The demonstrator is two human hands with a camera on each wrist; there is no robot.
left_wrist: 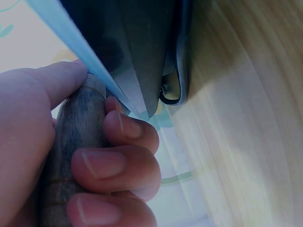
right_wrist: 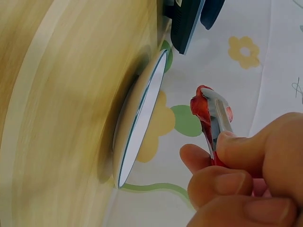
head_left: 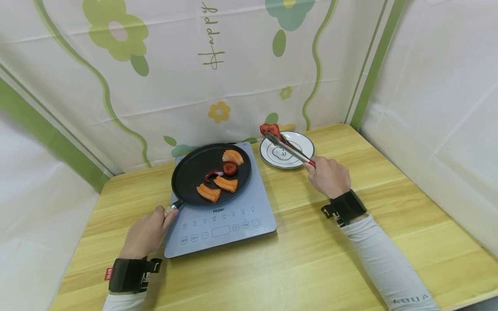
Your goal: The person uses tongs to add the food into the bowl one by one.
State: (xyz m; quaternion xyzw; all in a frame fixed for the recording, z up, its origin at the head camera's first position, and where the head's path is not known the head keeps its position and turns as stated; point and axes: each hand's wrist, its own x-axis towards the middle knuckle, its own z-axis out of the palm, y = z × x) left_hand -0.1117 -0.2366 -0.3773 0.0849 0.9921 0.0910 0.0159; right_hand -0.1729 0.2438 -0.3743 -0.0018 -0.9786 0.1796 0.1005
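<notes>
My left hand (head_left: 145, 232) grips the handle of a black frying pan (head_left: 190, 172), with fingers curled round the wood-like handle (left_wrist: 80, 123) in the left wrist view. In the pan lie several orange salmon-like pieces (head_left: 208, 192), a round red slice (head_left: 230, 168) and a dark red curled tentacle-like piece (head_left: 212, 174). My right hand (head_left: 330, 176) holds metal tongs (head_left: 289, 150) with red grips. Between the tongs' tips is a red food piece (head_left: 269, 129), raised above the far left rim of a white plate (head_left: 302, 141). What exactly this piece is, I cannot tell.
The pan sits on a grey induction cooker (head_left: 249, 216) with its control panel facing me. To its right, the plate stands on the wooden table (head_left: 311, 259). A flower-printed cloth (head_left: 163, 99) hangs close behind, and white cloth walls (head_left: 435, 108) flank both sides.
</notes>
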